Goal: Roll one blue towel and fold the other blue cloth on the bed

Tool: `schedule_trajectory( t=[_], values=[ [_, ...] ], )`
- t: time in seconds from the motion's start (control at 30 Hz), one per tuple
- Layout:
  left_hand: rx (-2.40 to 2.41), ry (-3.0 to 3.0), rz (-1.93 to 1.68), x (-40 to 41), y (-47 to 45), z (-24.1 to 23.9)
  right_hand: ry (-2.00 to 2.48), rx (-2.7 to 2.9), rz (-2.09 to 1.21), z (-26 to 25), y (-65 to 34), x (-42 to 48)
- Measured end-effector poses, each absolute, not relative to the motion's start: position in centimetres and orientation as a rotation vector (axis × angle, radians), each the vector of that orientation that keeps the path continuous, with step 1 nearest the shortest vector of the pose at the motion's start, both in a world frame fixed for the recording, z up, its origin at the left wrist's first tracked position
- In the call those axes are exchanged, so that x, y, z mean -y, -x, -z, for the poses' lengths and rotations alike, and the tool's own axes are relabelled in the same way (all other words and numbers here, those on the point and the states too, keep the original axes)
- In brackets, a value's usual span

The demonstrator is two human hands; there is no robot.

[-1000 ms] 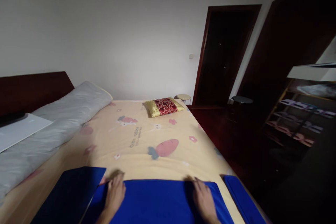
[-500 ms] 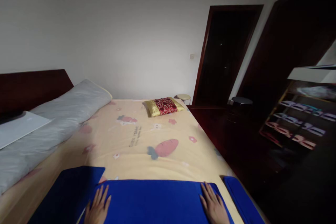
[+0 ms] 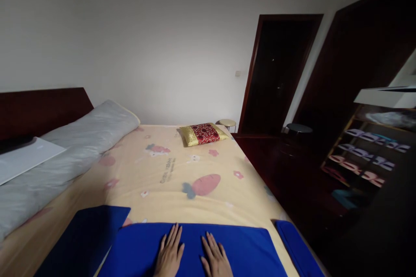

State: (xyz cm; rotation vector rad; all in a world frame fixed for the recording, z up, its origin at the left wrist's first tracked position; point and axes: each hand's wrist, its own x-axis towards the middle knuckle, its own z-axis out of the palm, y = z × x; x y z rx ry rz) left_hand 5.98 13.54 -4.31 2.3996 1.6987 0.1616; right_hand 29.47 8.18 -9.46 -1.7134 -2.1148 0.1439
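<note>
A bright blue cloth [image 3: 247,251] lies spread flat on the near end of the bed. My left hand [image 3: 169,253] rests palm down on its middle, fingers stretched out and slightly apart. My right hand [image 3: 215,259] lies flat beside it, also open, with a small gap between the two hands. Neither hand holds anything. A darker blue folded piece [image 3: 86,240] lies to the left, overlapping the cloth's corner. Another blue piece [image 3: 297,246] sits at the bed's right edge.
The bed has a yellow sheet [image 3: 169,173] with carrot prints, a long grey pillow [image 3: 68,147] along the dark headboard, and a red and gold cushion [image 3: 202,133] at the far end. A white board [image 3: 22,160] lies at left. Dark door, stools and shelves stand to the right.
Both hands slid inward from the cloth's left and right edges to its middle and now lie side by side. The view tilted slightly.
</note>
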Motion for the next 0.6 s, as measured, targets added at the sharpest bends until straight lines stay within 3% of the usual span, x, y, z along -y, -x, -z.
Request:
schedule_trajectory(
  t=[0.37, 0.47, 0.6],
  values=[
    [-2.398, -1.931, -0.038, -17.5, 12.7, 5.6, 2.329, 1.735, -0.041, 9.8, -47.9, -5.4],
    [-2.461, -1.895, -0.074, -18.9, 13.7, 5.1, 2.389, 1.658, 0.096, 9.7, -47.2, -5.4],
    [-2.548, -1.928, -0.159, -18.1, 7.9, 5.2, 2.184, 1.702, 0.313, 10.6, -38.9, -6.4]
  ],
)
